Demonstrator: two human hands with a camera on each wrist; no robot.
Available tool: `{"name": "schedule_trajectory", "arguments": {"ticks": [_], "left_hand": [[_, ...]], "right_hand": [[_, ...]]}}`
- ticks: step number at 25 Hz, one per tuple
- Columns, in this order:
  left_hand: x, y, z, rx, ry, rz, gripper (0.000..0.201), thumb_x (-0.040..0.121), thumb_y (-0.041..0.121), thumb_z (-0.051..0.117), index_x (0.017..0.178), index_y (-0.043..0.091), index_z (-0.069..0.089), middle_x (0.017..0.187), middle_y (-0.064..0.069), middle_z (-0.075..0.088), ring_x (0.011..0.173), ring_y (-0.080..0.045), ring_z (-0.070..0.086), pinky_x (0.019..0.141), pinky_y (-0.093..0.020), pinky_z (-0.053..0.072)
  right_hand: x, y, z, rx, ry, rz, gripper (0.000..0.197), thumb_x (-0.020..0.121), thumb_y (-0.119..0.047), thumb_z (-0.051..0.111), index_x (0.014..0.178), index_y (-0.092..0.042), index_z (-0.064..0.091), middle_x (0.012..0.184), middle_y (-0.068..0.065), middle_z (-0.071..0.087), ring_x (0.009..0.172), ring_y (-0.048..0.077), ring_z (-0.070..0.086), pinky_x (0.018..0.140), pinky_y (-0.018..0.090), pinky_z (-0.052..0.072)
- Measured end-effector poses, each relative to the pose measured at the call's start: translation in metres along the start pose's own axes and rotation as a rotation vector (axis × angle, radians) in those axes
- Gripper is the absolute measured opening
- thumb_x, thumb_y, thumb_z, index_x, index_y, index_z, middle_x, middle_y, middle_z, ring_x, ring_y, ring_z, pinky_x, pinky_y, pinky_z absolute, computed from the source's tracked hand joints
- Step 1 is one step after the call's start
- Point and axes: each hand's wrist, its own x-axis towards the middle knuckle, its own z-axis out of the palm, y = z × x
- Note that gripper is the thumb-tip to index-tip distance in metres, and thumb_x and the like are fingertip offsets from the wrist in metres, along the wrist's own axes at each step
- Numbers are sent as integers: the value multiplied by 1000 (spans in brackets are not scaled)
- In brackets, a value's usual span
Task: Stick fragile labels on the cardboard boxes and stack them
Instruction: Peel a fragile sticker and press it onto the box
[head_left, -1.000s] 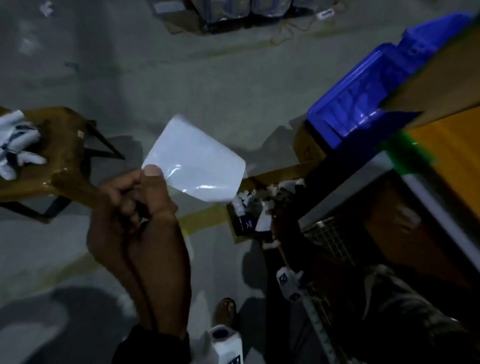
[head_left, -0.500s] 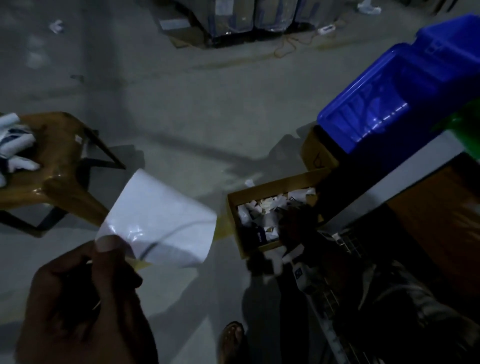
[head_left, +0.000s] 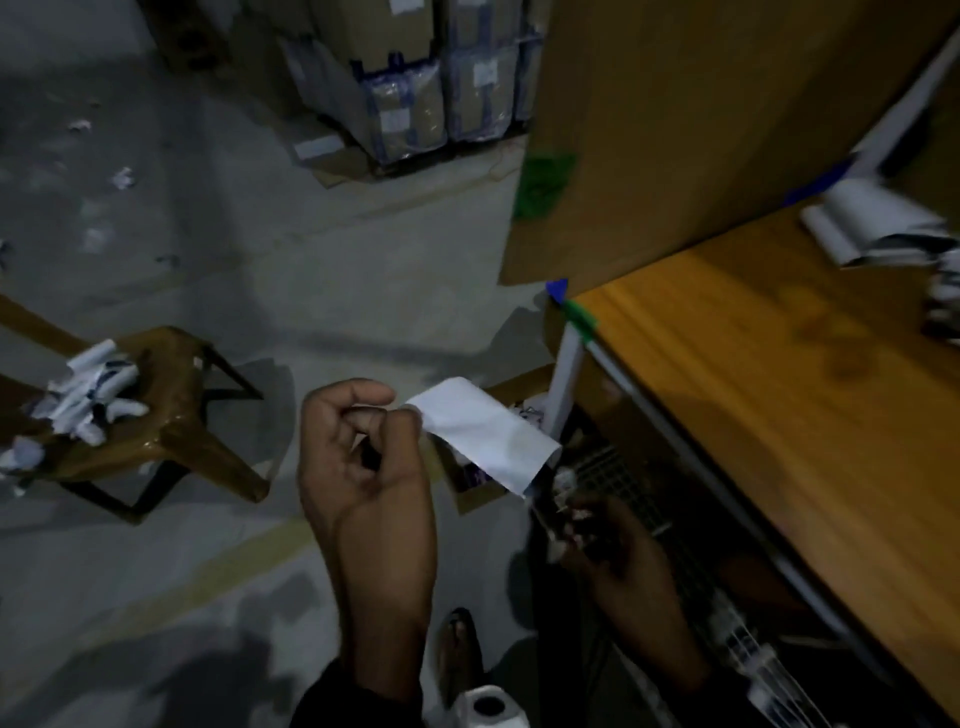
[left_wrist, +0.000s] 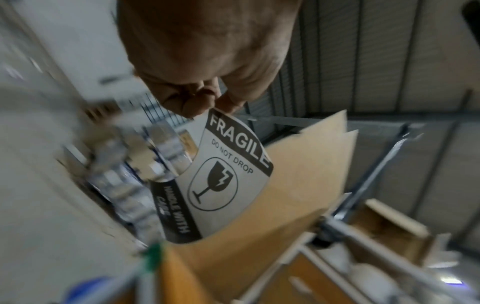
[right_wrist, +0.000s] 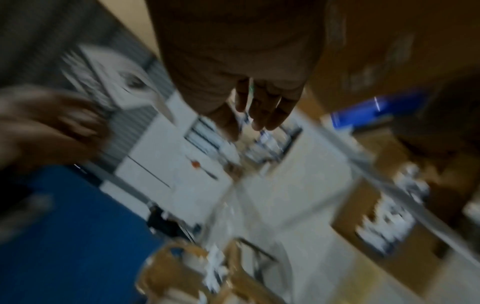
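Sticking the label on well starts with the big cardboard box (head_left: 701, 130), which stands on the wooden table (head_left: 779, 389) at the right. I think the step now is carrying a peeled label over to that box. The box wall is wide and flat, so pick a bare spot, touch one edge of the label down first, then rub it flat toward the far edge so no bumps get trapped. The sticky side may grab itself if the label curls, so keep it hanging loose.

Next in size comes the brown stool (head_left: 171, 415) at the left, with a heap of curled white paper scraps (head_left: 88, 400) on top.

Smaller again is the left hand (head_left: 363, 457). Its thumb and fingers pinch one corner of the fragile label (head_left: 485, 434), which hangs in the air near the table corner, not touching the box yet.

The right hand (head_left: 602, 540) is low beside the table, in shadow. It seems to have small crumpled white bits at its fingers, but I cannot tell if it holds them.

From the head camera the label looks plain white. Only the left wrist camera shows its printed face: FRAGILE, DO NOT DROP, a broken glass, HANDLE WITH CARE. The right wrist camera is too blurry to add much, though the right hand's fingers (right_wrist: 265, 111) look fairly straight there
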Motion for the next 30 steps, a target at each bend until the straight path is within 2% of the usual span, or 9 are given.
{"name": "schedule_trajectory", "arguments": {"ticks": [3,7,12,16,19,22,26,28,30], "left_hand": [[-19,57,33,-81,-124,1,16,79,24,59,75,38,66,73,3,57,67,-18,47,67,-41,37],[-62,122,102,-129,-402,32,27,90,13,60,73,32,67,69,12,58,66,-11,50,70,-36,38],[-129,178,150,-180,-724,23,29,94,9,57,72,27,62,60,14,49,56,-8,37,55,-29,31],[-178,188,164,-185,-889,18,26,100,9,55,77,21,59,67,6,42,57,-11,32,54,-27,27],[-210,196,175,-174,-961,-23,22,97,8,57,80,20,61,73,7,52,61,-6,42,57,-25,33],[-231,202,198,-167,-979,-137,30,84,-9,57,84,20,62,81,2,59,65,-11,47,47,-19,35],[-257,213,233,-90,-989,-413,51,74,-25,46,91,22,54,82,-11,61,55,-13,46,34,-18,21],[-257,220,249,-194,-905,-543,45,83,-19,44,89,25,50,76,0,52,49,-5,39,35,-16,21],[-244,229,262,-295,-757,-483,40,88,-13,44,87,27,51,72,6,46,46,-1,37,38,-15,23]], "right_hand": [[-58,-70,-73,58,78,-180,63,78,-22,90,131,-38,59,129,-16,66,116,2,64,92,19,52],[-110,-141,-141,-8,309,-382,85,76,-70,76,147,-41,41,150,-18,46,136,8,49,99,31,45],[-141,-169,-187,24,758,-442,61,85,-51,77,138,-36,50,135,-21,59,127,7,56,96,38,49],[-167,-164,-222,235,891,-400,32,94,-27,76,121,-34,61,117,-11,72,109,11,68,89,48,57],[-187,-142,-248,233,982,-357,25,95,-7,71,111,-26,67,104,-8,74,100,13,71,83,50,62],[-209,-119,-280,145,1023,-321,31,91,5,68,99,-26,72,93,-11,74,90,10,72,74,41,62],[-236,-90,-321,19,974,-257,36,90,4,69,89,-32,72,91,-19,74,86,7,71,70,41,62],[-251,-75,-344,-65,975,-240,30,93,-3,70,85,-31,69,89,-18,72,81,8,69,66,43,61],[-268,-60,-369,0,982,-215,26,93,-2,69,88,-28,70,87,-14,74,79,7,70,67,36,61]]}}
